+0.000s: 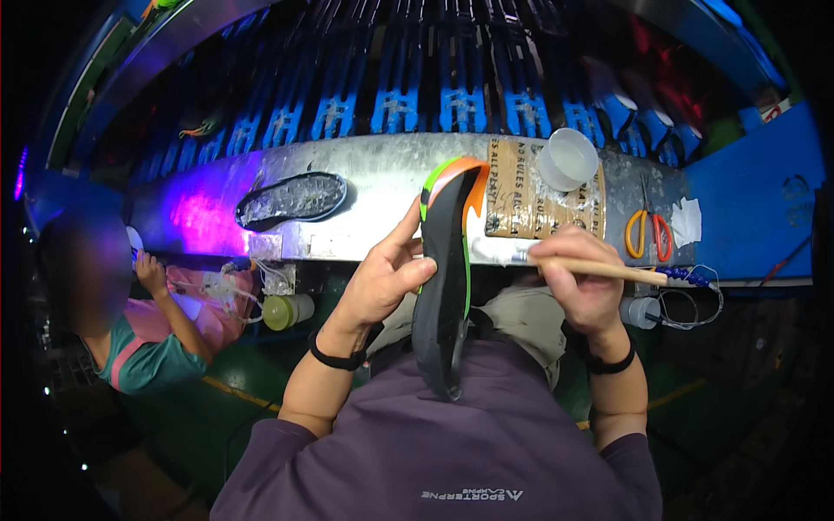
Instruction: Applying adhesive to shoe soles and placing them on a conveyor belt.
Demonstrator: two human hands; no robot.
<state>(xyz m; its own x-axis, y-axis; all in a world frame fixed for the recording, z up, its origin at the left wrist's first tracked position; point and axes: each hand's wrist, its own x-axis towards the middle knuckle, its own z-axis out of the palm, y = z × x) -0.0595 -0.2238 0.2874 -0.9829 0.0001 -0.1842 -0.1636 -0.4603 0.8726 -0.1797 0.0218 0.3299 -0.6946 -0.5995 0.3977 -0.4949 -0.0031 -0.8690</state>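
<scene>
The sole (445,291) is pinched by the left hand (383,282) and the brush (627,273) by the right hand (584,282), apparently for brushing, steady contact being called for next.

head: left fisheye | from wearer's head | facing down, forward | near shirt (486,425), bench (378,213) beyond
</scene>
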